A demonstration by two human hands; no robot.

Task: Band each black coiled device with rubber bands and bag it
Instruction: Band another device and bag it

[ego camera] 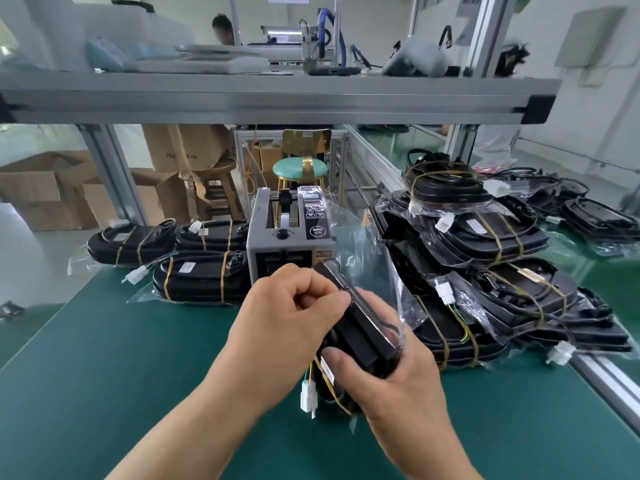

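Because the bagged devices (pixel 204 258) at the left of the green mat (pixel 104 358) lie flat and keep their shape, the device appears to be a stiff moulded body of moderate weight, not a soft bundle. The tape dispenser (pixel 289 233) stands behind the hands at centre.

The left hand (pixel 291 317) is closed in a pinch on the upper edge of the clear bag (pixel 367 258), at the top of the black device (pixel 360 337). The right hand (pixel 398 372) clasps the lower body of the device, thumb on the front face near its white label. The device is held above the mat, partly inside the bag.

The film looks thin and slippery; hold it at the mouth edge only. Grip the device by its rigid sides. A rubber band (pixel 334 398) crosses the lower end, and the white connector (pixel 309 396) hangs loose on thin wires; it may snag on the bag mouth.

The stacked devices (pixel 485 271) lie at the right.
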